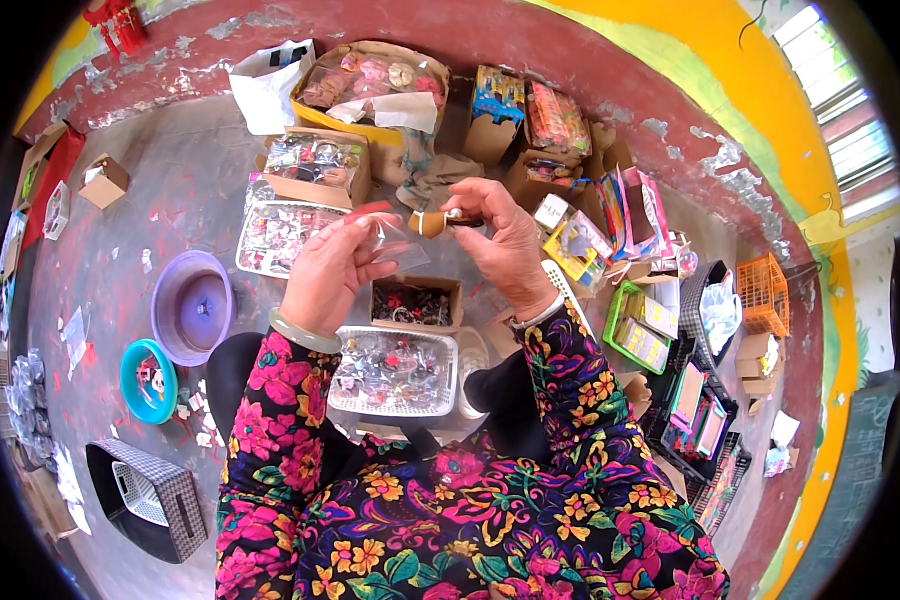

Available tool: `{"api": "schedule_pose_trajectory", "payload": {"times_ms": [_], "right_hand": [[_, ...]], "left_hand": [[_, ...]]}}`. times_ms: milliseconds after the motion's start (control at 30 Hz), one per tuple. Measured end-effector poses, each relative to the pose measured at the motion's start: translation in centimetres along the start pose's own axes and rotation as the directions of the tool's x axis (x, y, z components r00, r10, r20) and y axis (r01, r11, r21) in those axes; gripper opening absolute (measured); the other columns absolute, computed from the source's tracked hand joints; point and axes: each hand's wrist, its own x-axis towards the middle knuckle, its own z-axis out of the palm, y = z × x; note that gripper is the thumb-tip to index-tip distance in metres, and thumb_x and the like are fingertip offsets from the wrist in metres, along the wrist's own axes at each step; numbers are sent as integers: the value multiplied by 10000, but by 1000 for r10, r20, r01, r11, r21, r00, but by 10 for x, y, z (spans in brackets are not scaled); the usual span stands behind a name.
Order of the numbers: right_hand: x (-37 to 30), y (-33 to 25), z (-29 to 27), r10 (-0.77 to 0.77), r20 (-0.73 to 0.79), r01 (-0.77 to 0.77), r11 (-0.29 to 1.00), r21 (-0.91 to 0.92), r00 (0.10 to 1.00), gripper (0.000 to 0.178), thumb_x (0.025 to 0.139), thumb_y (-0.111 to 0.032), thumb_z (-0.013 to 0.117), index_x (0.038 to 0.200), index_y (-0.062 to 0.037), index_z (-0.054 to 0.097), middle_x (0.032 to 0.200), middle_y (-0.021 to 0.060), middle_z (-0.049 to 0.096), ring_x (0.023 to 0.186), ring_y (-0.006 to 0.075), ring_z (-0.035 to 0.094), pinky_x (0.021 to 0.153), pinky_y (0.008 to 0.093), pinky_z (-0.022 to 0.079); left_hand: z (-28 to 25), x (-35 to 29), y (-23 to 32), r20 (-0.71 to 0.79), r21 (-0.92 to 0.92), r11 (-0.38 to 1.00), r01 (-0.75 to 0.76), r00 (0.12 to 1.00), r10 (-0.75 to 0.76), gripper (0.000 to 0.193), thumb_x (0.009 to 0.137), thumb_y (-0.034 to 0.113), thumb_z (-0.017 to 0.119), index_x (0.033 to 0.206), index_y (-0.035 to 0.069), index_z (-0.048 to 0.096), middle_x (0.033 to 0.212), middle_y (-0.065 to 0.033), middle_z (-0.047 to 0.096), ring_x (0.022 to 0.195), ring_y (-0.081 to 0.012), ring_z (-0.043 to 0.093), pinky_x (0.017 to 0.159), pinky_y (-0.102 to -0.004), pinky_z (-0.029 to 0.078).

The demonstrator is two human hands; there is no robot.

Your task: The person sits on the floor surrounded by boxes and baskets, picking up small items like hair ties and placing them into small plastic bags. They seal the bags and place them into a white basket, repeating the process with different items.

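My left hand (322, 272) pinches a small clear plastic bag (400, 248) with a red strip along its top. Between the fingertips of my right hand (508, 245) is a small brown hair-bow-like piece (428, 224) with a light band; its exact kind is hard to make out. The piece sits just right of the bag, close to its edge. Below the hands, a small cardboard box (454, 318) holds dark little items. Nearer to me stands a white plastic basket (390, 408) full of small items in clear wrapping.
At left on the floor are a purple basin (160, 310), a teal basin (130, 385) and a checked storage box (182, 505). Ahead is a carton (310, 112) of bagged goods. To the right stand a green basket (610, 318), black crates (660, 440) and an orange crate (765, 290).
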Motion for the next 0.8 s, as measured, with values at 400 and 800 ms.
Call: {"api": "schedule_pose_trajectory", "payload": {"times_ms": [400, 800], "right_hand": [[2, -2, -2, 173, 104, -194, 948, 254, 980, 275, 768, 25, 621, 1039, 13, 576, 941, 32, 601, 864, 97, 565, 784, 231, 456], [1, -20, -14, 366, 25, -345, 852, 393, 930, 187, 828, -122, 630, 996, -41, 617, 796, -41, 598, 643, -6, 477, 495, 147, 328]], "left_hand": [[-1, 10, -15, 69, -103, 994, 46, 997, -39, 303, 927, 147, 450, 1166, -38, 474, 1079, -152, 589, 1008, -244, 590, 761, -263, 525], [-12, 11, -30, -125, 403, 914, 50, 992, 1, 267, 932, 161, 461, 1095, -28, 555, 991, -83, 608, 854, -141, 608, 775, -250, 503]]}}
